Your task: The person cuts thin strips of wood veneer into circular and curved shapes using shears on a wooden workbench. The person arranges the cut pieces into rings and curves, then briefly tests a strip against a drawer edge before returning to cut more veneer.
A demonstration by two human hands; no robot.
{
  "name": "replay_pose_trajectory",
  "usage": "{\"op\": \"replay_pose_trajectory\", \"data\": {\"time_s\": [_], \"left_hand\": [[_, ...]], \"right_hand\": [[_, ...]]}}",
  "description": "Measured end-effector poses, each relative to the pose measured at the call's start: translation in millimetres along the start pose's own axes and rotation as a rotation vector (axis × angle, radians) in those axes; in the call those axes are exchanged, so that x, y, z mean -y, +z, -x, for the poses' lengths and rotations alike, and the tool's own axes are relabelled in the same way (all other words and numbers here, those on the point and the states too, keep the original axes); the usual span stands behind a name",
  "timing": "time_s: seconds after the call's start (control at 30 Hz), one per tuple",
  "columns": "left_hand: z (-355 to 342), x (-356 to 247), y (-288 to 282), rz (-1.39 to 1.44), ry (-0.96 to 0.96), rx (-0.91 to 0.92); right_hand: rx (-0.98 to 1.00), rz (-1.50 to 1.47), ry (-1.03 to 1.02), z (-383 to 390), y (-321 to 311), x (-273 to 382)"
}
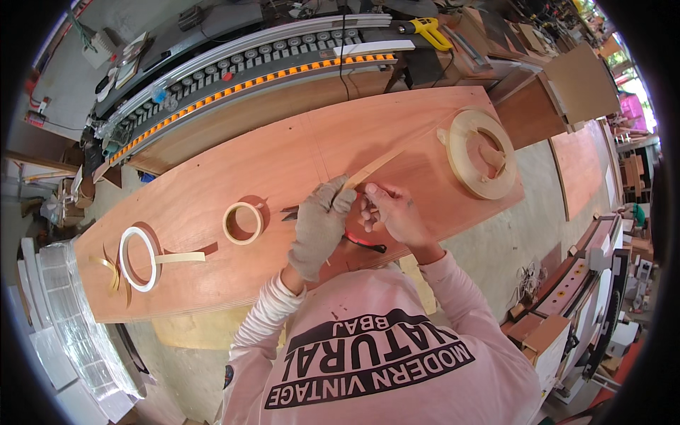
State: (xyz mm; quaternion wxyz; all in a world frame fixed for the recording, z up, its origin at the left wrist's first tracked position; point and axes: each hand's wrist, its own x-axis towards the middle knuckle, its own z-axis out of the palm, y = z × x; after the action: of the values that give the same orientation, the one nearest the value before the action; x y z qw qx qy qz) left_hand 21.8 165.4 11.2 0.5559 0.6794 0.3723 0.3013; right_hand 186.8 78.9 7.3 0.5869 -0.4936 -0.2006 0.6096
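Note:
My left hand (316,225), in a grey work glove, pinches a pale wood-coloured edging strip (373,167) over the middle of the wooden board (212,173). The strip slants up and right toward a large roll of edging (458,164). My bare right hand (394,214) is close beside the left, its fingers curled and thumb near the strip; whatever they grip is too small to make out. Beneath my hands lies a cutting tool with a red and black handle (365,244). Dark pointed tips show left of the glove; its middle is hidden.
On the board's left lie a tape roll (227,225), a white ring-shaped roll (126,258) and short loose strips (106,273). Beyond the far edge runs a long machine with a row of rollers (265,51). A yellow heat gun (429,32) rests at the back right.

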Motion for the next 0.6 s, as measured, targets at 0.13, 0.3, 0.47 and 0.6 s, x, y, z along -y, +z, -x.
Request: {"op": "replay_pose_trajectory", "data": {"time_s": [0.13, 0.3, 0.47, 0.6], "left_hand": [[8.8, -5.4, 3.1, -0.248, 0.048, 0.032], [19.8, -5.0, 6.9, -0.464, 0.089, -0.003], [23.3, 2.1, 9.4, -0.529, 0.117, 0.047], [23.0, 7.8, 7.3, -0.519, 0.099, 0.138]], "right_hand": [[-0.042, -0.025, 0.046, 1.6, 11.3, 9.2], [-0.145, -0.042, 0.051, 4.6, 20.4, 2.8], [-0.204, -0.066, 0.087, 7.3, 19.2, -6.5], [-0.224, 0.010, 0.051, 12.0, 15.1, -14.3]]}}
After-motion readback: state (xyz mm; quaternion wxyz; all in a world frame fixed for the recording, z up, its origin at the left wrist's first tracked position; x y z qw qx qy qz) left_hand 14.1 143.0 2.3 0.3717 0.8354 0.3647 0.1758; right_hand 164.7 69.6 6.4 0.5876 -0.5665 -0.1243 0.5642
